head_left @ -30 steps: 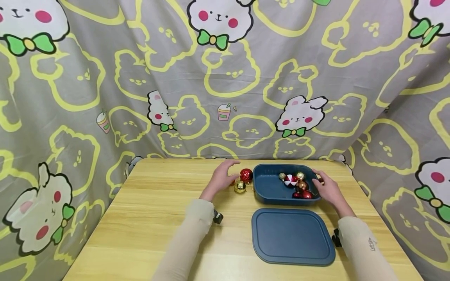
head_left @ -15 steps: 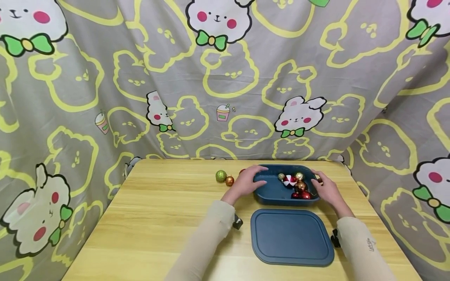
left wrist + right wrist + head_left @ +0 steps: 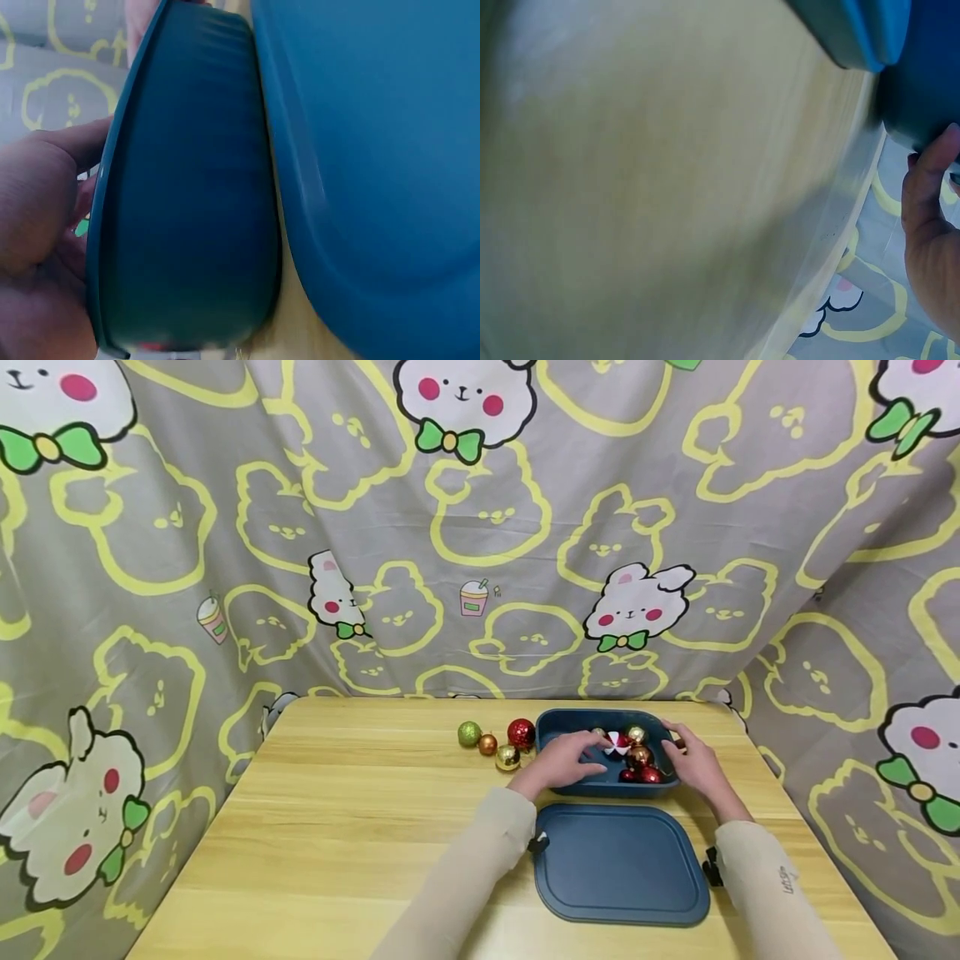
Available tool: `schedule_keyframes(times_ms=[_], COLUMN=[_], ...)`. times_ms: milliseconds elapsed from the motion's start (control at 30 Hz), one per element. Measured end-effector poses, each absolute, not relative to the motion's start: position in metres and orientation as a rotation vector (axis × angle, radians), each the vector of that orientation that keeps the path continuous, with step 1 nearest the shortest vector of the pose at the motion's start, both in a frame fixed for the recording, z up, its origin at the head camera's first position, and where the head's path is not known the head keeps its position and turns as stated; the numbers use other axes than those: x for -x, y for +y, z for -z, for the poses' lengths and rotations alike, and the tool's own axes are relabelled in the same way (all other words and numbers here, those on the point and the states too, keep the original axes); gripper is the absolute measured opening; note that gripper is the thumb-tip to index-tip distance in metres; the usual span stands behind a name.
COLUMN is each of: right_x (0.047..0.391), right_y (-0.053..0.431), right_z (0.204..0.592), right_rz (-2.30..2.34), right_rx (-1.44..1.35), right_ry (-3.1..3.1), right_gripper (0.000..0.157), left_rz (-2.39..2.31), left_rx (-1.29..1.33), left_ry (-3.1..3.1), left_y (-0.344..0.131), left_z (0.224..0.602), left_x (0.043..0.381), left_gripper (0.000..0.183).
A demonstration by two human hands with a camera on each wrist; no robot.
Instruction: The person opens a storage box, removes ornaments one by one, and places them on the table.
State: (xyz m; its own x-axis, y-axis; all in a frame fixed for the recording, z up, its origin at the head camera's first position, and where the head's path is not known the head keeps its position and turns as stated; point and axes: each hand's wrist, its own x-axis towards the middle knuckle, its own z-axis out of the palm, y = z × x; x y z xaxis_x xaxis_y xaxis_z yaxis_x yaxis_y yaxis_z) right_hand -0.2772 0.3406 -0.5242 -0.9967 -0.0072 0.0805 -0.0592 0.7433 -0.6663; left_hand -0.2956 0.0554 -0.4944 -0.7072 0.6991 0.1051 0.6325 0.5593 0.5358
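Note:
A dark blue storage box (image 3: pixel 552 723) on the table contains several Christmas baubles: a red-and-white striped bauble (image 3: pixel 617 744), a gold bauble (image 3: pixel 636 735), brown and red ones. My left hand (image 3: pixel 557 763) reaches over its near rim, thumb and fingers spread apart beside the striped bauble, with nothing visible between them. In the left wrist view the box wall (image 3: pixel 187 180) hides the fingertips. At the right end, my right hand (image 3: pixel 697 768) holds the box by its rim; the right wrist view has the thumb (image 3: pixel 934 169) against the outer wall.
Left of the box lie a red bauble (image 3: pixel 521 733), a shiny gold bauble (image 3: pixel 507 757), an orange bauble (image 3: pixel 487 744) and a glittery green bauble (image 3: pixel 469 734). The flat blue lid (image 3: pixel 622 864) rests in front of the box. A patterned curtain (image 3: pixel 495 527) hangs behind the table.
My left hand has moved right, from the loose baubles, across the box's left end and over its inside. The loose baubles show again beside it. My right hand stays at the box's right end.

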Motion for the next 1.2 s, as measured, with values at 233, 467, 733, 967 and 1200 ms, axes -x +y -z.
schedule_keyframes(times_ms=[233, 467, 733, 967, 1200], right_x=[0.278, 0.276, 0.279, 0.281, 0.282], right_y=[0.342, 0.343, 0.342, 0.343, 0.342], right_z=[0.524, 0.526, 0.525, 0.525, 0.527], right_rz=[-1.089, -1.073, -1.062, -1.056, -1.069], right_rx=[-0.042, -0.023, -0.031, -0.04, -0.029], right_ry=[-2.863, -2.875, -2.871, -2.862, -2.873], right_gripper=[0.052, 0.052, 0.052, 0.051, 0.051], left_rz=[-0.806, -0.799, -0.754, -0.73, -0.719], left_rx=[-1.151, -1.153, -1.12, -1.151, -1.189], left_ry=[2.603, 2.534, 2.503, 2.437, 2.379], left_y=[0.078, 0.095, 0.097, 0.099, 0.099], left_z=[0.497, 0.507, 0.507, 0.506, 0.507], left_x=[0.3, 0.303, 0.307, 0.309, 0.311], left_gripper=[0.041, 0.042, 0.038, 0.033, 0.031])
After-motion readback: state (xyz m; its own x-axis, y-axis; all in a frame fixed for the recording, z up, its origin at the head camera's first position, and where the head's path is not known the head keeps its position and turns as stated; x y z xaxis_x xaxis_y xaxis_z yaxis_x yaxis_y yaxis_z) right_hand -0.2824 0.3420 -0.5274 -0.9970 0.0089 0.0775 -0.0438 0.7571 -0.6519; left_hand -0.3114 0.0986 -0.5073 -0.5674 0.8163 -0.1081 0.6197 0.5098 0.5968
